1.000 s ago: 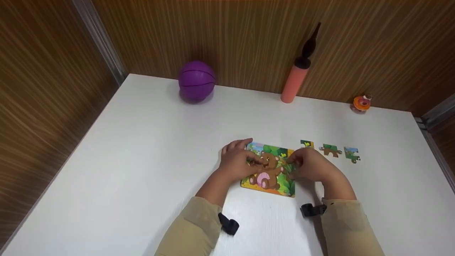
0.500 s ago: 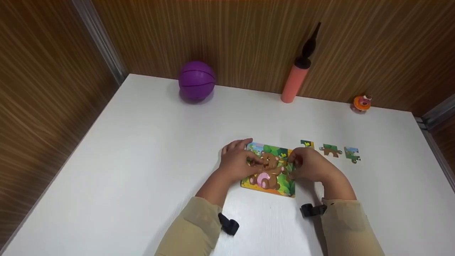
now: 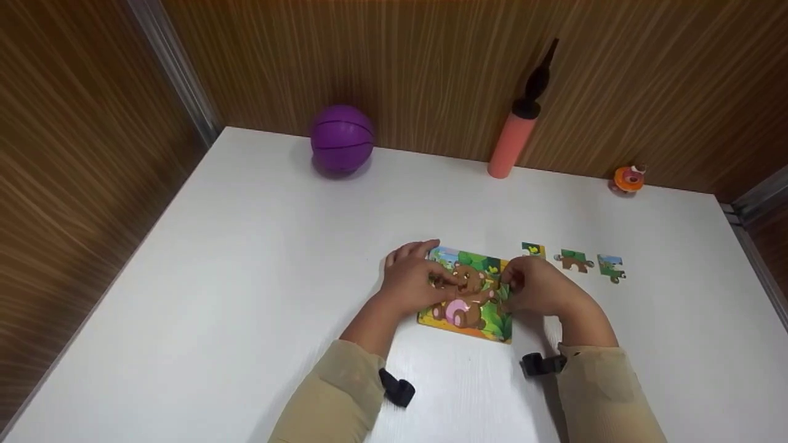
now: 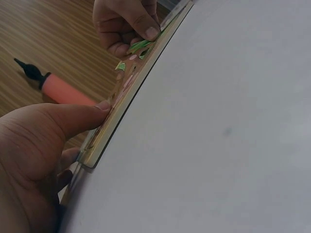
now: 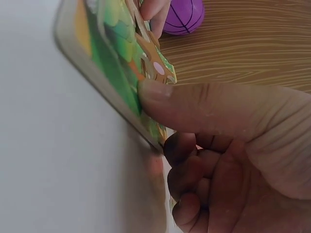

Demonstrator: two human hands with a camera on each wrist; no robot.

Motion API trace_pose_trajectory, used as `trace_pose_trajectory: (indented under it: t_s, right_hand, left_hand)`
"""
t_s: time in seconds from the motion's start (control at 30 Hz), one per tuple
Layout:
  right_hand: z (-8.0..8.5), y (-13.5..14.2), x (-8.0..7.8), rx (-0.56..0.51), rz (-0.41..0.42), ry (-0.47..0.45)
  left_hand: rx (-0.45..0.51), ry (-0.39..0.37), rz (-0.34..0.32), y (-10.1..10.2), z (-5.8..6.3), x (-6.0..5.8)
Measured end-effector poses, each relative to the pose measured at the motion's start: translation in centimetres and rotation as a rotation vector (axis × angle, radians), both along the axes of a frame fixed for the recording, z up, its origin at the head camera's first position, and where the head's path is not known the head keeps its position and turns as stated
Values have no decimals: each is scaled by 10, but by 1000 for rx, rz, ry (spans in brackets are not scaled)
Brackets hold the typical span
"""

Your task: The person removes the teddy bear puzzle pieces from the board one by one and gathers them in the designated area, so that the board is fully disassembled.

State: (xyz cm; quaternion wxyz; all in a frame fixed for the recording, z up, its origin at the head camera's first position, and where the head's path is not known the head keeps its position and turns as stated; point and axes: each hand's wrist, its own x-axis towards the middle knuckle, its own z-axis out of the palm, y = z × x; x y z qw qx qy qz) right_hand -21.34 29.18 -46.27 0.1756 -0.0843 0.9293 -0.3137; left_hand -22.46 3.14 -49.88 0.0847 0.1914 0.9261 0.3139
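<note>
A jigsaw puzzle (image 3: 471, 314) with a brown bear on green leaves lies in a thin board on the white table. My left hand (image 3: 409, 283) holds it from the left, thumb and index finger over the bear and the other fingers by the edge. From the right, my right hand (image 3: 538, 286) pinches a green jigsaw piece (image 4: 139, 46) at the puzzle's right side. In the right wrist view, that thumb (image 5: 155, 92) lies on the green part, with the other fingers curled below. Some piece edges there stand slightly raised.
Loose jigsaw pieces, one with a yellow bird (image 3: 533, 248), one brown and green (image 3: 574, 259) and one blue and green (image 3: 610, 266), lie behind the right hand. Along the wood wall stand a purple ball (image 3: 342, 138), a pink hand pump (image 3: 512, 144) and an orange toy (image 3: 628, 179).
My right fingertips have shifted slightly outward at the puzzle's right edge. The left hand keeps its place, and the loose pieces lie as before.
</note>
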Motion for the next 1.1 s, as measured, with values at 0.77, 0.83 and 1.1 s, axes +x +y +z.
trace_pose_trajectory:
  t_s: [0.77, 0.83, 1.1]
  right_hand:
    - [1, -2, 0, -12, 18, 22]
    - [1, -2, 0, -6, 15, 18]
    - [5, -1, 1, 12, 13, 15]
  left_hand:
    - [26, -6, -5, -2, 3, 1]
    - [27, -7, -4, -2, 3, 2]
    - [15, 2, 4, -2, 4, 2]
